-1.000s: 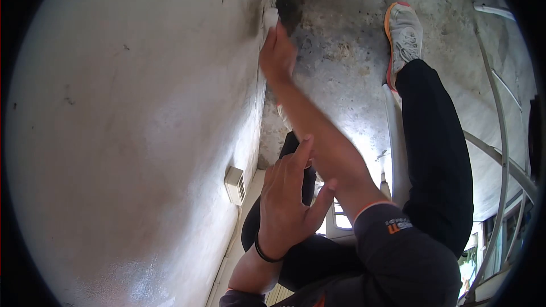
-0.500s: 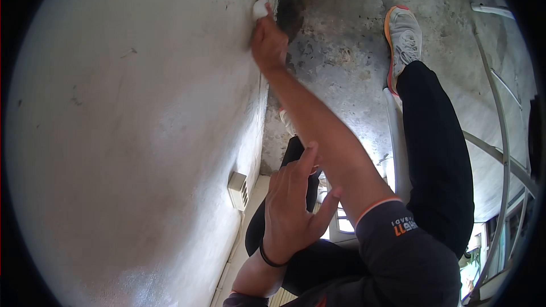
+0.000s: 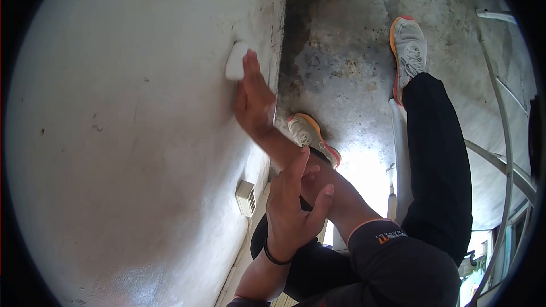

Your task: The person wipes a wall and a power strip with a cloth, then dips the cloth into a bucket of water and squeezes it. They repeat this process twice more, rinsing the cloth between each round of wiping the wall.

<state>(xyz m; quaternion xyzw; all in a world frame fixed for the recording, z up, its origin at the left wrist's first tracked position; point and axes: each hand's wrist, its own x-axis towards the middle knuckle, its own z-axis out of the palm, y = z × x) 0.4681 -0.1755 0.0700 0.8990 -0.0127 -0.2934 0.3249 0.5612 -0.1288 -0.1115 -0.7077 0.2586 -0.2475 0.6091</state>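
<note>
My right hand (image 3: 255, 99) presses a white sponge (image 3: 235, 63) flat against the painted wall (image 3: 142, 113), a little left of the wall's edge with the floor. Its fingers lie over the sponge's near side and cover part of it. Lower down, my left hand (image 3: 293, 207) hangs in the air with thumb and fingers apart and nothing in it. A black band (image 3: 274, 254) circles that wrist. In this view the left hand overlaps my right forearm, with no hold on it visible. Faint marks and dark specks dot the wall.
A vented white box (image 3: 245, 198) juts from the wall below my right hand. My two shoes, right (image 3: 410, 51) and left (image 3: 313, 136), stand on the stained concrete floor (image 3: 341, 40). Curved pale metal bars (image 3: 505, 136) run along the right side.
My right hand and the sponge have moved down and left along the wall, away from the corner edge. My left hand keeps nearly the same place. The left shoe shows more fully.
</note>
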